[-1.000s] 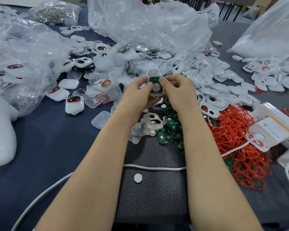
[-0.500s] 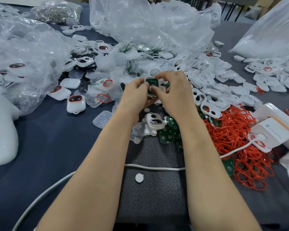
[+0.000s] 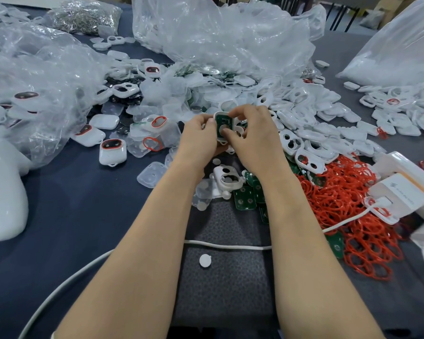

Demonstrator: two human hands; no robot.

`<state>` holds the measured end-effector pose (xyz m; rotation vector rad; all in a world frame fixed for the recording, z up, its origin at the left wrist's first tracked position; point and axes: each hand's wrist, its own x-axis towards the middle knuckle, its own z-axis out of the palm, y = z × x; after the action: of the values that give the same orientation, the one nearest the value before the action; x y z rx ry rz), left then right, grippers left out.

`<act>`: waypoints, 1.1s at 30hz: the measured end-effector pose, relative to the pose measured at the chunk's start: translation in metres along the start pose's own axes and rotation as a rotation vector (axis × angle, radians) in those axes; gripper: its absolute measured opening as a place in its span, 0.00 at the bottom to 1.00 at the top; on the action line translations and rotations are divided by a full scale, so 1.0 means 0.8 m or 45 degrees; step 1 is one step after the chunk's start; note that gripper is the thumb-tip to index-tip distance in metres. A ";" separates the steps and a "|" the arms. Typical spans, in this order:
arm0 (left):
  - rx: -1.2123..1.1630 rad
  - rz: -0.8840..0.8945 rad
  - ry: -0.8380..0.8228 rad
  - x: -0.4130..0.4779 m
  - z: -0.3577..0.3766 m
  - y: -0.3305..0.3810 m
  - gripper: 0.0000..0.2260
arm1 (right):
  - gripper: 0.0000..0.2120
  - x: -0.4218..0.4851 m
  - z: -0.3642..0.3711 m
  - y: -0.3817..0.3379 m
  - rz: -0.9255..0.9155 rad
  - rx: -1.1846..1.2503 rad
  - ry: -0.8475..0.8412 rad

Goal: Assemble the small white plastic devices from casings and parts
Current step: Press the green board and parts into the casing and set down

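Nearest me a white disc [image 3: 204, 261] lies on the grey mat [image 3: 220, 289], open dark cloth [image 3: 71, 216] to its left. Beyond, my left hand [image 3: 198, 139] and right hand [image 3: 255, 139] pinch a white casing [image 3: 216, 116] holding a green board [image 3: 222, 120]; print on the charger [image 3: 399, 194] is unreadable.

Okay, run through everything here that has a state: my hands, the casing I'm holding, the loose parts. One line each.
held casing: open, green board inside, no cover on.
left hand: grips the held casing.
right hand: fingers curled on the held casing.
finished device: closed, red ring fitted.
two-hole cover: loose, unfitted.
red rings: loose heap.
white cable: plugged into the white box.
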<state>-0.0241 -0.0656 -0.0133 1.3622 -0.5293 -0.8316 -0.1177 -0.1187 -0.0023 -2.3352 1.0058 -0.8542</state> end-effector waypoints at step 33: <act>-0.039 -0.094 -0.100 -0.009 -0.002 0.008 0.09 | 0.07 0.005 -0.018 0.007 0.054 0.414 -0.052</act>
<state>-0.0259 -0.0593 -0.0066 1.3317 -0.5276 -0.9532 -0.1279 -0.1271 0.0057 -2.0421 0.8267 -0.8772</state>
